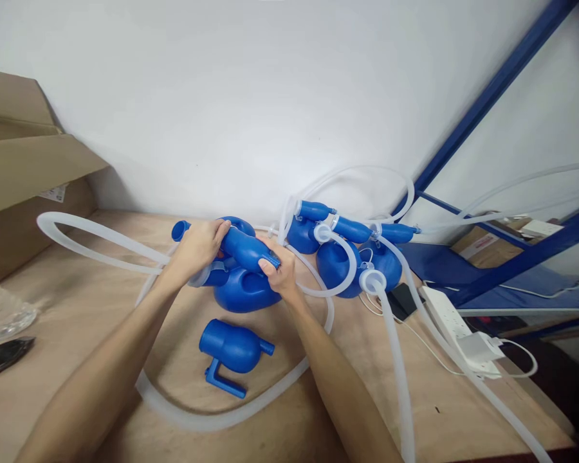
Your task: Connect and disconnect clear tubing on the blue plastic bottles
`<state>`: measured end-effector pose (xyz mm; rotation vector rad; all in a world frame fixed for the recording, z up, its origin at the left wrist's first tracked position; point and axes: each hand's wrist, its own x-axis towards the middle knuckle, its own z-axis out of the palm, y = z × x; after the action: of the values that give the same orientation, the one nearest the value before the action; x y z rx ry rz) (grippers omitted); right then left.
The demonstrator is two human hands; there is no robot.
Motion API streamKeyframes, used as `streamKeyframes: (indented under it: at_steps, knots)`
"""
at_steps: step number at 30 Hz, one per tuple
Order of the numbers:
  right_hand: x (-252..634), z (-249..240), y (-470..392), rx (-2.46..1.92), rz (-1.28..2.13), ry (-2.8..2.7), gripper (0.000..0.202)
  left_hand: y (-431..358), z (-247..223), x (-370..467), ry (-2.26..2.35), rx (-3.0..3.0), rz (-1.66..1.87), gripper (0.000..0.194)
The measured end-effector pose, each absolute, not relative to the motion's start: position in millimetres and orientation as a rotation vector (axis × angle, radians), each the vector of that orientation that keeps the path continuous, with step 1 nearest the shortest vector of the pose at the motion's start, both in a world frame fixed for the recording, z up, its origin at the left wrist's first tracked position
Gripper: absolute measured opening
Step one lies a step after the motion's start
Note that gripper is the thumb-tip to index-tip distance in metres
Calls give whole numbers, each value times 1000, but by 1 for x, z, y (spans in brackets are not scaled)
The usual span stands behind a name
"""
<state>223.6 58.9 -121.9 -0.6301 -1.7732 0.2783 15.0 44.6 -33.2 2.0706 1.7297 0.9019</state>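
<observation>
A blue bulb-shaped plastic piece with a narrow spout (245, 249) is held level between both hands. My left hand (203, 243) closes on its wider left end, with the fingertips partly hidden. My right hand (280, 267) wraps its spout end, the thumb lying against the spout. Right beneath is a rounded blue plastic bottle (246, 292) with a clear hose (101, 238) looping out to the left. Closer to me, a similar blue piece with an L-shaped arm (234, 347) lies on its side on the wooden table (367, 399).
Several blue bottles (338, 267) with clear hoses stand to the right. Past them are a white power strip (456, 325), a black object (404, 301) and a blue metal rack (496, 90). At left are a cardboard box (33, 212), a clear bottle (4, 312) and dark glasses (4, 355).
</observation>
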Motion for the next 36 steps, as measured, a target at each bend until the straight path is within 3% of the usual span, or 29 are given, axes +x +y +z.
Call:
streamKeyframes:
  at_steps: [9, 12, 16, 20, 23, 29, 36]
  knots:
    - [226, -119, 58, -559, 283, -1799, 48, 50, -30, 2, 1819, 1732, 850, 42]
    - [227, -117, 60, -585, 456, -1735, 47, 48, -35, 3, 1939, 1953, 861, 47]
    - [229, -113, 63, -642, 700, -1623, 44, 42, -37, 12, 2108, 2255, 1151, 52]
    - [230, -107, 65, -688, 850, -1569, 39, 39, -26, 14, 1917, 2193, 973, 38]
    - [231, -104, 65, -697, 911, -1564, 39, 41, -21, 9, 1754, 1970, 890, 44]
    - [232, -102, 63, -652, 958, -1537, 40, 48, -30, -4, 1366, 1483, 1104, 55]
    - [233, -103, 65, -679, 985, -1546, 41, 45, -27, -2, 1191, 1365, 1028, 56]
